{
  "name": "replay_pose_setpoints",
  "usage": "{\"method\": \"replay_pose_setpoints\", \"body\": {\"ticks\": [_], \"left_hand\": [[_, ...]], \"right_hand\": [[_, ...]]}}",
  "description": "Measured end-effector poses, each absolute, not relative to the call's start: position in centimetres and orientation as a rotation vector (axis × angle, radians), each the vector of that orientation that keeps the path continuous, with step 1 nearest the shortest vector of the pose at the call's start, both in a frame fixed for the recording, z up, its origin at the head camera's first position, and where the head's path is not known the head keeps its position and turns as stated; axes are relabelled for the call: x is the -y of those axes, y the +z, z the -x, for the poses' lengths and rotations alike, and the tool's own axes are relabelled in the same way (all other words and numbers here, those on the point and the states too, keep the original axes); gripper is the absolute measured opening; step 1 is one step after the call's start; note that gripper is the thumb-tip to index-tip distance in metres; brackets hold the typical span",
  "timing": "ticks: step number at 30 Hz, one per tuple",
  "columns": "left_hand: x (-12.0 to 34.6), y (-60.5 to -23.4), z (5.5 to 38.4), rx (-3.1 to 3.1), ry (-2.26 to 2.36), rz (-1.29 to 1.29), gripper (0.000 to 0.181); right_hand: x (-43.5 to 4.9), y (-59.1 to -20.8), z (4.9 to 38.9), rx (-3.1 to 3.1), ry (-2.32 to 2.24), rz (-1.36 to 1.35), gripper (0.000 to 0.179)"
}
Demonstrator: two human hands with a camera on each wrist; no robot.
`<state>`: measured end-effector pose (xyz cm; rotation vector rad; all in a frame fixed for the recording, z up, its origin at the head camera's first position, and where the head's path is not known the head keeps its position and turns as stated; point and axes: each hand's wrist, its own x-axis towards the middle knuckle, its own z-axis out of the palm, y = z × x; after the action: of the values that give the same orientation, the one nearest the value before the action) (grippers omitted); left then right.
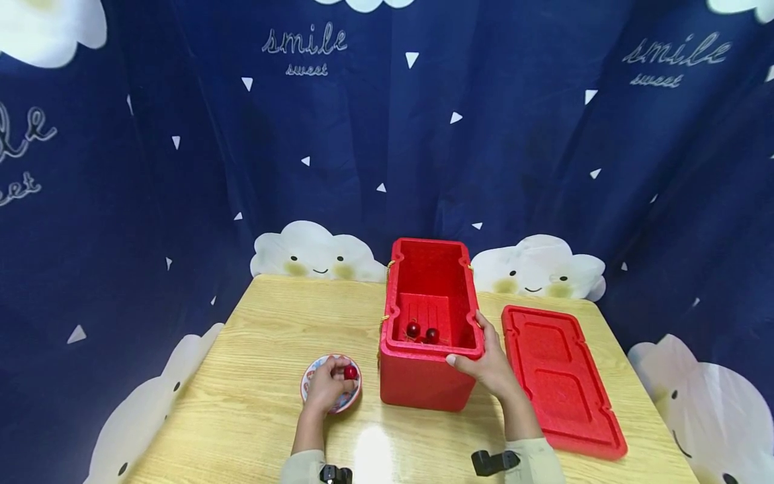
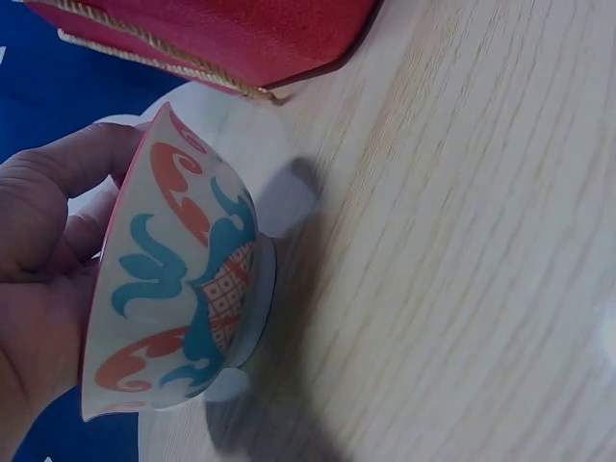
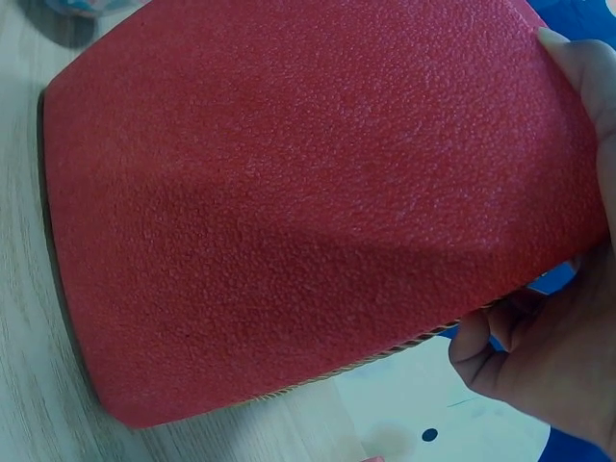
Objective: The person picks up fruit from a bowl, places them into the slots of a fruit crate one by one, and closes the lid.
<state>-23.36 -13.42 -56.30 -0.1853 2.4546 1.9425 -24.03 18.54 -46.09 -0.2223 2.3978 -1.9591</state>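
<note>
My left hand (image 1: 326, 386) is over a small patterned bowl (image 1: 308, 374) on the table, its thumb and fingers pinching a red cherry (image 1: 350, 372). In the left wrist view the bowl (image 2: 183, 279) shows its teal and orange outer pattern, while the fingers reach inside its rim and the cherry is hidden. A tall red foam box (image 1: 423, 380) stands to the right of the bowl, open at the top. Inside, at the bottom, lie two dark red cherries (image 1: 413, 329). My right hand (image 1: 491, 366) grips the box's near right corner, thumb on the front rim and fingers along the right side.
A red lid (image 1: 562, 383) lies flat on the wooden table (image 1: 314, 309), to the right of the box. Yellow cord (image 2: 173, 53) runs along the box's sides. Behind the table hangs a dark blue curtain (image 1: 338, 134) with cloud prints.
</note>
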Motion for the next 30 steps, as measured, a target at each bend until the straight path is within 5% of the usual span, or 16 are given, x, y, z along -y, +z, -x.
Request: {"method": "replay_pose_setpoints", "body": {"ticks": [12,30], "left_hand": [[13.4,-54.4,22.4,-2.417,2.049,0.198,0.046],[11.9,-47.3,23.5,-2.463,2.144,0.039,0.045]], "right_hand": [[-18.5,-47.4,24.6,-2.414,-1.972,0.258,0.102],[-17.9,-44.2,22.9,-2.379,-1.987,0.238,0.100]]}}
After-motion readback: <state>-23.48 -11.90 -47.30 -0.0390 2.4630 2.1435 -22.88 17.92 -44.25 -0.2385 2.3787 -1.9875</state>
